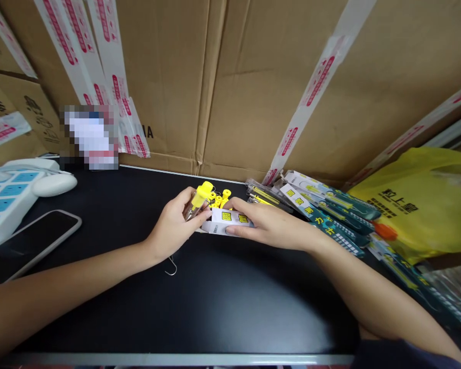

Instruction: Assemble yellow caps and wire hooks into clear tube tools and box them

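My left hand (172,223) is closed round a tubular spring scale (198,200) with a clear body and a yellow cap, tilted with the cap upward. Below this hand a metal hook (171,266) shows over the table. My right hand (272,223) grips a slim white carton (226,221) with yellow-and-black lettering, its end facing left beside the spring scale. Several yellow-capped pieces (226,196) lie behind the carton, partly hidden by my hands. How far the carton's end flap is open I cannot tell.
Printed cartons (322,218) are stacked at the right, with clear-wrapped pieces (267,195) beside them. A yellow plastic bag (426,200) stands farther right. On the left lie a phone (34,246) and a power strip (11,192). Large cardboard boxes (246,92) wall the back of the black table (215,302).
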`<state>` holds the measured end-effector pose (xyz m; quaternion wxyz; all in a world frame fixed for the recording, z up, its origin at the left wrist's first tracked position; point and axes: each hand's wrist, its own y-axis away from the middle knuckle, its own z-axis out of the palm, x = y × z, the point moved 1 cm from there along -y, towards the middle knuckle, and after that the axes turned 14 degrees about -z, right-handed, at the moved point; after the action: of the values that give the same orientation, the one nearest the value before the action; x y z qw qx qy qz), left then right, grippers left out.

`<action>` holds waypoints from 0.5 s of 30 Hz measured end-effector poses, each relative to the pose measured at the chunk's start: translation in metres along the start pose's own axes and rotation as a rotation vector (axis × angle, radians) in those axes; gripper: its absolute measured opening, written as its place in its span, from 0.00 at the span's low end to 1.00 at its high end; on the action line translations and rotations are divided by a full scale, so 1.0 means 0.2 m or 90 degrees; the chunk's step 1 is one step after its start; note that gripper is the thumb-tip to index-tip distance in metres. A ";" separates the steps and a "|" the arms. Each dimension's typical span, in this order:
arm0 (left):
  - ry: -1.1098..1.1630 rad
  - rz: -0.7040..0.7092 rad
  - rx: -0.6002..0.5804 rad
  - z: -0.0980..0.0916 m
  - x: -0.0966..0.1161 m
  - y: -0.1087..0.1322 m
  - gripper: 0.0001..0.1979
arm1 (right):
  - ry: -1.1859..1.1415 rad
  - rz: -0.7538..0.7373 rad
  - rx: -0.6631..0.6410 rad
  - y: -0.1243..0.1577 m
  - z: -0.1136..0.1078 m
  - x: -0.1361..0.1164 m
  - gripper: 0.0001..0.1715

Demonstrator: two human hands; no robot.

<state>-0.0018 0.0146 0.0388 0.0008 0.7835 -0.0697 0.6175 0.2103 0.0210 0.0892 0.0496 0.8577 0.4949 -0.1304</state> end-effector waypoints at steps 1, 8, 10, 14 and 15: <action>0.012 -0.007 -0.007 0.00 0.00 0.00 0.11 | -0.009 0.005 0.009 0.00 0.01 0.01 0.21; 0.049 0.008 -0.007 0.00 -0.01 -0.03 0.11 | -0.064 0.019 0.117 -0.02 0.01 0.03 0.23; 0.044 0.018 0.002 0.00 -0.01 -0.03 0.12 | -0.074 0.015 0.132 -0.02 0.01 0.03 0.22; 0.035 0.013 -0.007 -0.01 0.01 -0.02 0.16 | -0.084 0.000 0.144 -0.03 0.03 0.02 0.22; 0.031 0.013 -0.009 -0.01 0.02 -0.01 0.17 | -0.088 -0.008 0.144 -0.03 0.04 0.02 0.22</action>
<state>-0.0018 0.0172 0.0423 0.0022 0.7673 -0.0821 0.6360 0.2061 0.0258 0.0813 -0.0147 0.8438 0.4776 -0.2445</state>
